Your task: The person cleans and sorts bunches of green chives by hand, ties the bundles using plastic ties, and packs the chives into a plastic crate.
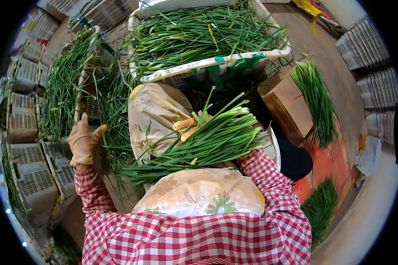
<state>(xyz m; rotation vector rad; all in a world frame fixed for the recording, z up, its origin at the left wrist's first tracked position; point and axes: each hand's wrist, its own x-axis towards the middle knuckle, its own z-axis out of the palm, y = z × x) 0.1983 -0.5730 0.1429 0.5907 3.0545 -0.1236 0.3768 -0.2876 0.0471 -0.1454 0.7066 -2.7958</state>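
A loose bunch of garlic chives (pixel 208 137) lies across my lap, pale stem ends to the upper right and green tips to the lower left. My right hand (pixel 186 128), in a tan glove, is wrapped round it from below. Only its fingertips show past the stems; the palm is hidden under the leaves. My left hand (pixel 85 140), gloved too, is off to the left beside the rim of a crate (pixel 81 90) heaped with chives. Its thumb and forefinger are spread, and I see nothing held in it.
Ahead is a white crate (pixel 181 70) full of loose chives. At right, a neat chive bunch (pixel 314 99) rests on a cardboard box (pixel 287 104). More chives (pixel 321 205) lie on the floor at lower right. Stacked crates (pixel 33 176) line the left side.
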